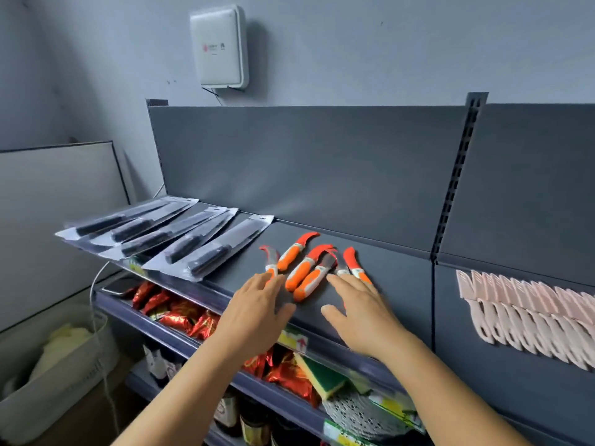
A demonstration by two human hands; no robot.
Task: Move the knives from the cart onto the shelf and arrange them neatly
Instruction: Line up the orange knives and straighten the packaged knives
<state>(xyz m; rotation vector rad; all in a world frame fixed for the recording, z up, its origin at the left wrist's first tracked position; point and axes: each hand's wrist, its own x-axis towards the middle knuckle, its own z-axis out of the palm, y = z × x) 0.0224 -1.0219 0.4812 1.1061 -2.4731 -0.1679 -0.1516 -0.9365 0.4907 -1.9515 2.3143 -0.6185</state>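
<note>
Near the shelf's (pixel 370 268) front edge, left hand (pixel 257 309) and right hand (pixel 360 313), fingers straight, are seemingly touching orange knives (pixel 301 272); open room lying behind.

I can read no text: the logo on the wall box (pixel 220 46) is blurred, and the shelf-edge tags (pixel 293 341) show only a red arrow, no legible figures.
</note>
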